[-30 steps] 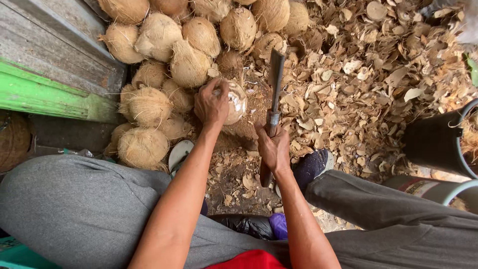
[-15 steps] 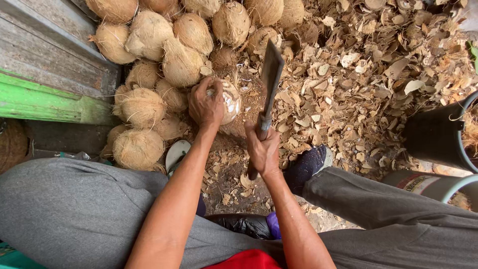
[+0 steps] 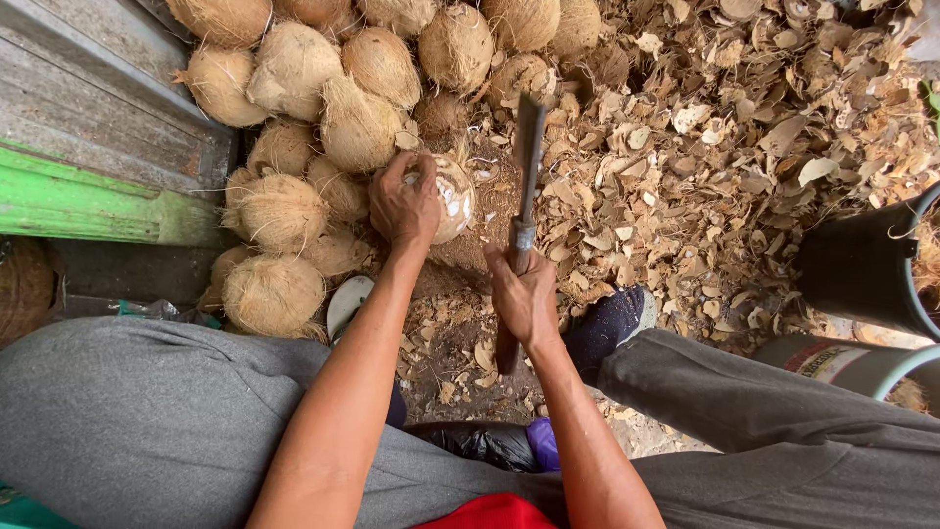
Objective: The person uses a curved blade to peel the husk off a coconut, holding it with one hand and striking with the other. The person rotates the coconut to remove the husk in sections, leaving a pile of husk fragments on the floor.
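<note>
We are looking down at our own two hands. Our left hand (image 3: 403, 204) is sitting on top of a partly peeled coconut (image 3: 448, 196) in the middle of the frame, a little above center. The fingers are curling over it, so this grip is pressed onto the coconut and holding it on the ground.

Our right hand (image 3: 524, 299) is wrapping tight around the handle of a long chopping knife (image 3: 527, 167). The blade is pointing up toward the top of the frame, just to the right of the coconut. We cannot tell if the blade is touching it.

A pile of hairy brown coconuts (image 3: 323, 108) is lying at the upper left and top, right beside the one we are holding. Dry husk chips (image 3: 725, 147) are covering the ground at the upper right. A green board (image 3: 88, 201) is showing at the left edge. A black bucket (image 3: 867, 260) is standing at the right edge. Our dark shoe (image 3: 612, 323) is resting on the ground below the knife, and our grey trouser legs (image 3: 147, 421) are filling the bottom.
</note>
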